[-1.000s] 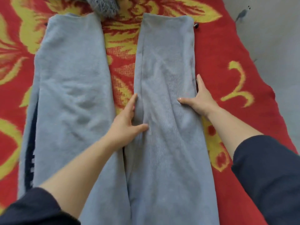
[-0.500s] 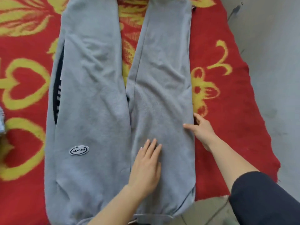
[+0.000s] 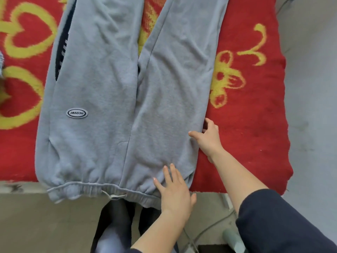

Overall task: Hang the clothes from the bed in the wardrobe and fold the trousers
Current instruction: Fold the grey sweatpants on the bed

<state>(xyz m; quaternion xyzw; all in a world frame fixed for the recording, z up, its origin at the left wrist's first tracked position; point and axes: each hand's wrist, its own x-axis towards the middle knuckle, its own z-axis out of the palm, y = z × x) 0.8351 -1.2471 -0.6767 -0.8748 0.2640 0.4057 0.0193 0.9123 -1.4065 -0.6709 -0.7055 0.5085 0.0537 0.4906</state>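
Observation:
Grey sweat trousers [image 3: 113, 84] lie flat on the bed, legs pointing away, elastic waistband [image 3: 85, 189] hanging over the near edge. An oval logo patch [image 3: 76, 113] sits on the left hip. My left hand [image 3: 175, 190] lies flat with straight fingers on the right end of the waistband. My right hand [image 3: 207, 136] rests at the trousers' right side seam, thumb on the cloth and fingers at the edge; whether it pinches the fabric is unclear.
A red blanket [image 3: 251, 125] with yellow patterns covers the bed. Grey floor [image 3: 313, 106] lies to the right. Below the bed edge are my dark-clad legs [image 3: 116, 225], a cable and a pale green object [image 3: 233, 238]. A bit of grey cloth [image 3: 1, 61] shows at far left.
Both hands have slid down the right trouser leg toward the waistband. The view has dropped with them, so the waistband and bed edge now show.

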